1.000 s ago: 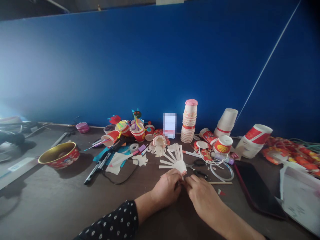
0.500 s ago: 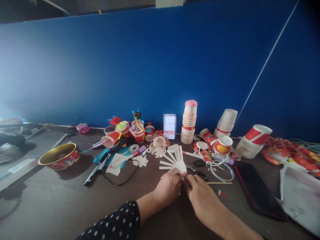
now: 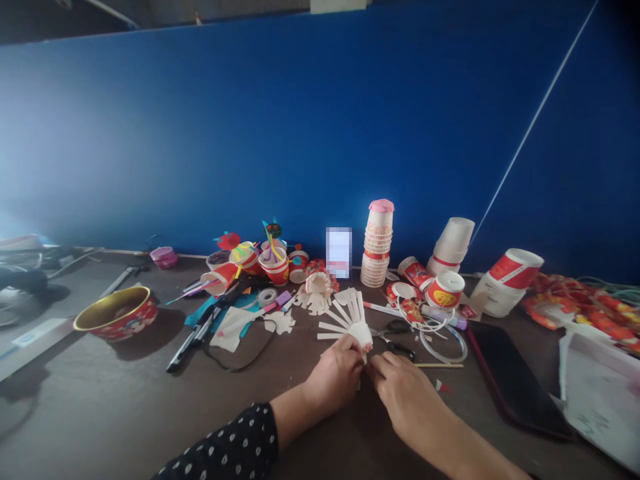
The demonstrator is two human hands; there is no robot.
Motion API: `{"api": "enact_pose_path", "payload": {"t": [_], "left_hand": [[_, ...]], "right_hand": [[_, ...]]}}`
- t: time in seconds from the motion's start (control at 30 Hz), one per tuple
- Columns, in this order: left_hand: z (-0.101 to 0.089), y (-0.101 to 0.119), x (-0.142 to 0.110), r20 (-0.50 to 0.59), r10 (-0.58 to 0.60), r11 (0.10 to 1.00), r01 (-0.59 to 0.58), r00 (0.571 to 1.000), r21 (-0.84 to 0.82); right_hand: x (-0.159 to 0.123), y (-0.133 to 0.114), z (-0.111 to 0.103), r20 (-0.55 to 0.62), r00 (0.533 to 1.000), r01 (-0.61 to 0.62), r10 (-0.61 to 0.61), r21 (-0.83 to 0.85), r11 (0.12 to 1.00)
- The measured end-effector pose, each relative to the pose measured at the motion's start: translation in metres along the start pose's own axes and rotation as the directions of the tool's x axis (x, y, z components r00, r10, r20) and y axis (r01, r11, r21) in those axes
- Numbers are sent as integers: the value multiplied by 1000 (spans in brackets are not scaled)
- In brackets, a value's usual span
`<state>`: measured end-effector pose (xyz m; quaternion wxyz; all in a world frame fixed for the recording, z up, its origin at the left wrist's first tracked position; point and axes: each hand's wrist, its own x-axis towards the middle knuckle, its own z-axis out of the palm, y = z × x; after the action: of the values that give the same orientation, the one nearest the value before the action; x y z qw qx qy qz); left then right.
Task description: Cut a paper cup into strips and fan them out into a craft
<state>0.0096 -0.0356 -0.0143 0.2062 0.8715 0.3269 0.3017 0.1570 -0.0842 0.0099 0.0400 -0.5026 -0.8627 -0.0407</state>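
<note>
While the left hand pinches the cut paper cup, the right hand sits right beside it. Its fingers press at the cup's edge, but I can't tell if they really grip it. The cup lies at the front of the table, with its paper strips spread out like a fan. Slow, small pinches are best, since thin strips can tear. Scissors lie just beside the strips. The brown tabletop has a red bowl, a tall stack of paper cups, a black phone and paper scraps. Behind them all is a big blue wall.
</note>
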Motion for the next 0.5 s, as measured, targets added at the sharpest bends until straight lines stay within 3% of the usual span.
{"api": "enact_pose_path", "payload": {"t": [0.23, 0.5], "left_hand": [[1, -5, -1, -124, 2, 998, -10, 992, -64], [2, -5, 0, -132, 0, 996, -12, 991, -88]], "right_hand": [[1, 5, 1, 9, 1000, 1, -1, 27, 1000], [2, 5, 3, -5, 1000, 13, -13, 12, 1000]]}}
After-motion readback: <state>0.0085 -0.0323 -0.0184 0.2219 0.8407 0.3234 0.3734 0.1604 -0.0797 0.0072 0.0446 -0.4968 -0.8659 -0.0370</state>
